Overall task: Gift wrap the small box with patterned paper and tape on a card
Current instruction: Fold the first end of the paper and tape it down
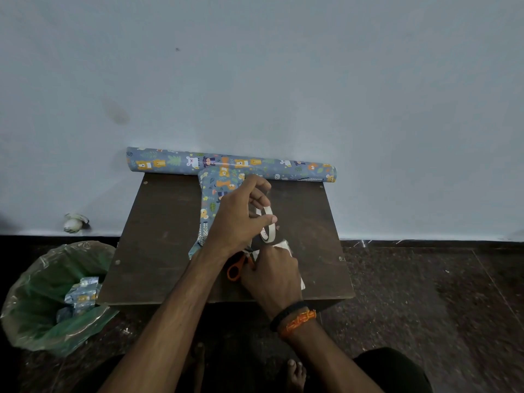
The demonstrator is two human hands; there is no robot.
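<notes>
Centrally over the dark wooden table, the left hand is raised, its thumb and fingers curled around a roll of white tape that is held upright on edge. The right hand, wrist banded in black and orange, is lowered just nearer than the tape, fingers bent onto something white; whether that is the card cannot be told. Orange-handled scissors are partly hidden between the forearms. A cut strip of patterned paper is largely covered by the left hand. At the table's far edge lies the paper roll. The small box cannot be made out.
</notes>
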